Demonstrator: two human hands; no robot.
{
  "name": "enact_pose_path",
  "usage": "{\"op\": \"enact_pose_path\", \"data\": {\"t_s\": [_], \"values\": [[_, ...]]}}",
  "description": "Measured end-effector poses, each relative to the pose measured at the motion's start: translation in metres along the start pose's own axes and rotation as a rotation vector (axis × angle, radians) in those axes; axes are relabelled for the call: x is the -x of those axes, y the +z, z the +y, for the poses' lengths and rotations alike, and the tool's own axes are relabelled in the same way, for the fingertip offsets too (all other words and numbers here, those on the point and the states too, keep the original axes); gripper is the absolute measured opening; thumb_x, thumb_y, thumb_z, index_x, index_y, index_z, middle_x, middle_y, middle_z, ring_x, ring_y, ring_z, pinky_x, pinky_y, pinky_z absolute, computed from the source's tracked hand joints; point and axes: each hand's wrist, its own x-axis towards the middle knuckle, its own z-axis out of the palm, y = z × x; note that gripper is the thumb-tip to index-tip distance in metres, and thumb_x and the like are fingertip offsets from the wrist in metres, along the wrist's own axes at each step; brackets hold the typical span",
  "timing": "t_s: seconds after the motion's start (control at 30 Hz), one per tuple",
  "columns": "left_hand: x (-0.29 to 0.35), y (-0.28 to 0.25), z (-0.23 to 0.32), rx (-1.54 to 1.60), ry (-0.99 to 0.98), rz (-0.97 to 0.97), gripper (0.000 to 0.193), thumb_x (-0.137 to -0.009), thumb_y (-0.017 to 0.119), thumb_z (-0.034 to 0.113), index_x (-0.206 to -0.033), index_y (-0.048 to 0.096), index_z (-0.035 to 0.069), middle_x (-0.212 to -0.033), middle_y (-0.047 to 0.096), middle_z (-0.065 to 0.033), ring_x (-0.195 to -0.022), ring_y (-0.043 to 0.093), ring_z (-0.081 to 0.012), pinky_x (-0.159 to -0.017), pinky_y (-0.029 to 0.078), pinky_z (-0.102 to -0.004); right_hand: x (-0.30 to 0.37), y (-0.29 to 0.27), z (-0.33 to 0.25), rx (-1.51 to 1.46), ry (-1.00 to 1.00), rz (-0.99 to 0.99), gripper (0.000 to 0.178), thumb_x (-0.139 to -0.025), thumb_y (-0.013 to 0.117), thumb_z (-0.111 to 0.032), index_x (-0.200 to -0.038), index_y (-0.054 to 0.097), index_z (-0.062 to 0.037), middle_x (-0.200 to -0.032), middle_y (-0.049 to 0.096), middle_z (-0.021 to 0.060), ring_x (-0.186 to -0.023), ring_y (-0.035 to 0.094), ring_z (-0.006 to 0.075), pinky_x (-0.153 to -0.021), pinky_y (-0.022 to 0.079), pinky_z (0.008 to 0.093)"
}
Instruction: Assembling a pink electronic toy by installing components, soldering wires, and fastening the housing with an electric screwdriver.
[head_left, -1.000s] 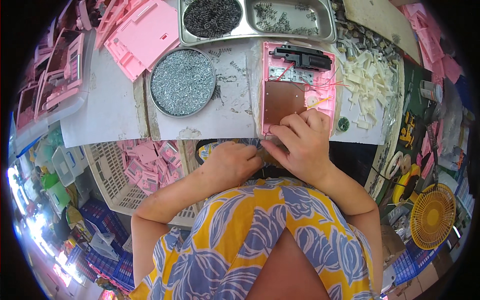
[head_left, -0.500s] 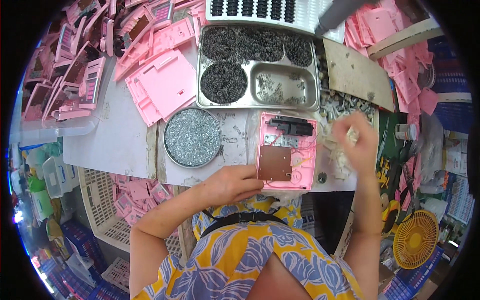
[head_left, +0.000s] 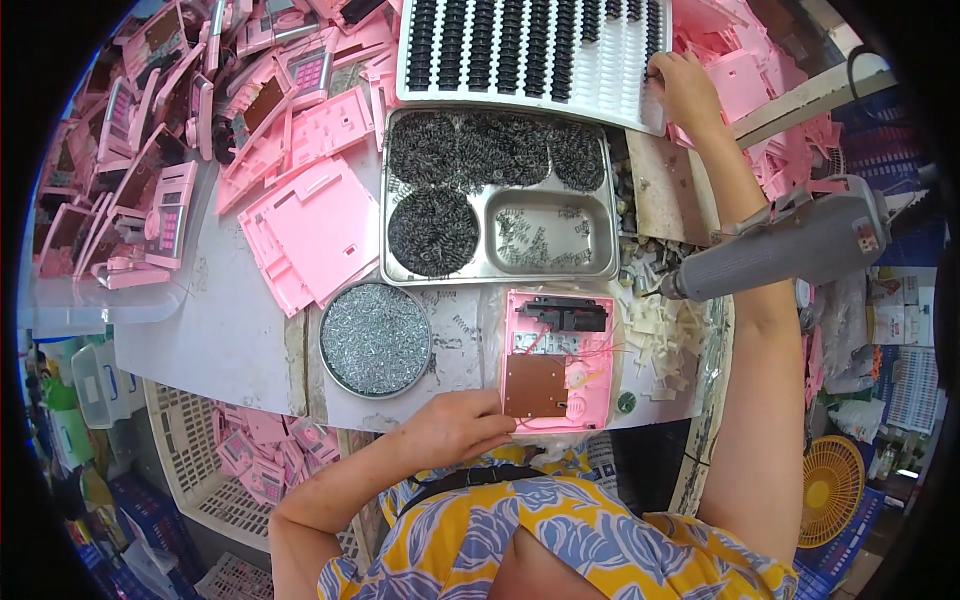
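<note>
A pink plastic casing (head_left: 597, 375) lies in front of me, holding a brown circuit board (head_left: 536, 386), a black plastic part (head_left: 567, 314) and thin wires. My left hand (head_left: 458, 428) has its fingers curled together at the casing's lower left corner. At the far right, my right hand (head_left: 686, 88) reaches to the edge of a white ridged tray (head_left: 620, 75) with rows of small black parts (head_left: 497, 50). Its fingertips are pinched at the tray's outermost row; whatever is between them is too small to make out.
A steel divided tray (head_left: 498, 277) holds small dark springs. Beside it sits a round dish of tiny silvery screws (head_left: 375, 338). A grey electric screwdriver (head_left: 785, 245) hangs in front of my right forearm. White plastic pieces (head_left: 660, 335) lie right; pink casings (head_left: 312, 232) pile up left.
My right hand has moved from above the white pieces, up and away to the white tray. The view has shifted, showing more of the tray and the screwdriver. My left hand stays at the casing.
</note>
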Motion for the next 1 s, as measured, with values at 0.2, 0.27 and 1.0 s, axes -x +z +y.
{"op": "enact_pose_path", "data": {"t_s": [0.2, 0.27, 1.0], "values": [[0.003, -0.002, -0.001, -0.024, -0.002, -0.001, 0.018, -0.082, 0.077, 0.015, -0.097, 0.068, 0.010, -0.081, 0.056, -0.0073, -0.069, 0.060, -0.0276, -0.058, 0.050, -0.0390, -0.018, -0.020, 0.002, -0.104, -0.206, -0.159, 0.019, -0.085, 0.070, -0.013, -0.102, 0.064, -0.0062, -0.099, 0.068, 0.0087, -0.099, 0.059, 0.0309, -0.087, 0.049, 0.0412], [-0.003, 0.001, -0.002, -0.033, 0.040, 0.003, 0.020, -0.080, 0.078, 0.015, -0.097, 0.069, 0.009, -0.080, 0.056, -0.0074, -0.068, 0.060, -0.0281, -0.058, 0.049, -0.0392, -0.002, -0.041, 0.022, -0.228, -0.005, -0.078, 0.022, -0.086, 0.071, -0.016, -0.104, 0.065, -0.0057, -0.099, 0.068, 0.0067, -0.096, 0.060, 0.0254, -0.086, 0.049, 0.0373], [-0.004, 0.002, 0.003, -0.033, -0.055, -0.030, 0.023, -0.072, 0.082, 0.005, -0.092, 0.071, 0.006, -0.075, 0.056, -0.0070, -0.066, 0.060, -0.0246, -0.056, 0.047, -0.0353, 0.291, -0.180, -0.255, -0.914, 0.259, -0.151, 0.020, -0.070, 0.082, -0.008, -0.083, 0.067, -0.0073, -0.089, 0.067, 0.0048, -0.085, 0.059, 0.0260, -0.077, 0.047, 0.0361]]}}
